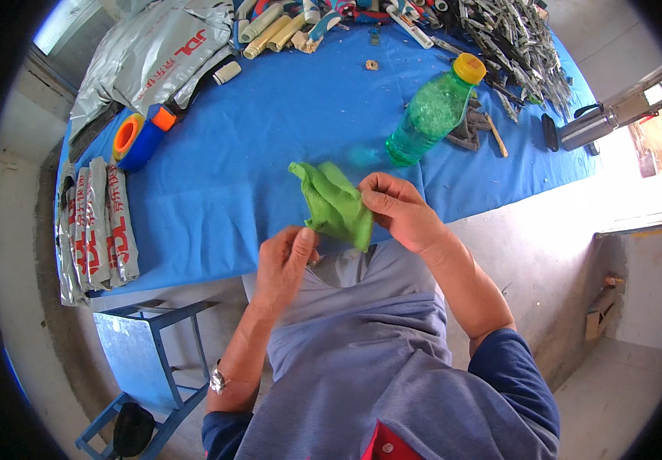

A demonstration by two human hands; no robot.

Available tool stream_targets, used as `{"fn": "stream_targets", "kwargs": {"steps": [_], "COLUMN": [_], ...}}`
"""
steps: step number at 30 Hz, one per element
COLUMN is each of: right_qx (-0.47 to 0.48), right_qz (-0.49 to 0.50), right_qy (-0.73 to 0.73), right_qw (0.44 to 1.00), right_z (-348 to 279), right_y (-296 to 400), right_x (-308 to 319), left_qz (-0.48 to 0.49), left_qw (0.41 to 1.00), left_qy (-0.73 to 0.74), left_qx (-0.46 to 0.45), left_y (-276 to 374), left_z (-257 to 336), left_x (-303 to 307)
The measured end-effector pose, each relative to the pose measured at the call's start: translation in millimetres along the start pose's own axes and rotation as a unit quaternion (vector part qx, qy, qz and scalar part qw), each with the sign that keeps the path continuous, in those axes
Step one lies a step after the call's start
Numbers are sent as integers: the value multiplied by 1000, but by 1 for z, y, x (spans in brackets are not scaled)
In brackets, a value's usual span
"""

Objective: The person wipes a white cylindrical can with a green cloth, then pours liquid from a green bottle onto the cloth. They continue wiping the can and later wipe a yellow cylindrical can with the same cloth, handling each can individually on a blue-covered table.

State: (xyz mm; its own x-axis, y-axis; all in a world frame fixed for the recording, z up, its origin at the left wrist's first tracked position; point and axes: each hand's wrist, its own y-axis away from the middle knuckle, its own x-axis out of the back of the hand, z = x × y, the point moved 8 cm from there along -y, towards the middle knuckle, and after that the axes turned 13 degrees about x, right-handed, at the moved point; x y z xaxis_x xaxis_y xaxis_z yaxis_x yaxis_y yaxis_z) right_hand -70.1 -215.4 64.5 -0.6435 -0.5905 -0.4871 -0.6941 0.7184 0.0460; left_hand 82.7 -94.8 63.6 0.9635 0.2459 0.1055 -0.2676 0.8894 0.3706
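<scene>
A small bright green cloth [336, 204] is stretched between my two hands, just over the near edge of the table. Thumb and fingers of my left hand [287, 259] pinch its lower left corner. My right hand [397, 207] grips its right side, so part of that edge is hidden. Beyond my right hand a green plastic bottle [428, 115] with a yellow cap stands on the blue tablecloth [216, 190]. Behind the bottle lies a dark grey cloth [469, 129], partly covered by it.
Silver plastic mailer bags [158, 52] and folded ones [98, 224] lie at left, near a blue and orange tape dispenser [141, 138]. Tubes [267, 34] and a heap of thin strips [515, 52] line the far side. A steel flask [586, 126] is at right; a blue stool [147, 351] stands below left.
</scene>
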Motion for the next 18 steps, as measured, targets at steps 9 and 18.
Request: {"fn": "stream_targets", "kwargs": {"steps": [9, 18], "right_qx": [40, 63], "right_qz": [-6, -22], "right_qy": [-181, -200], "right_qw": [983, 978], "right_z": [-9, -15], "right_y": [8, 14], "right_x": [-25, -39], "left_qz": [1, -26], "left_qw": [1000, 991], "left_qy": [31, 126], "left_qx": [1, 25], "left_y": [-12, -16], "left_z": [12, 5], "left_x": [-7, -3]}}
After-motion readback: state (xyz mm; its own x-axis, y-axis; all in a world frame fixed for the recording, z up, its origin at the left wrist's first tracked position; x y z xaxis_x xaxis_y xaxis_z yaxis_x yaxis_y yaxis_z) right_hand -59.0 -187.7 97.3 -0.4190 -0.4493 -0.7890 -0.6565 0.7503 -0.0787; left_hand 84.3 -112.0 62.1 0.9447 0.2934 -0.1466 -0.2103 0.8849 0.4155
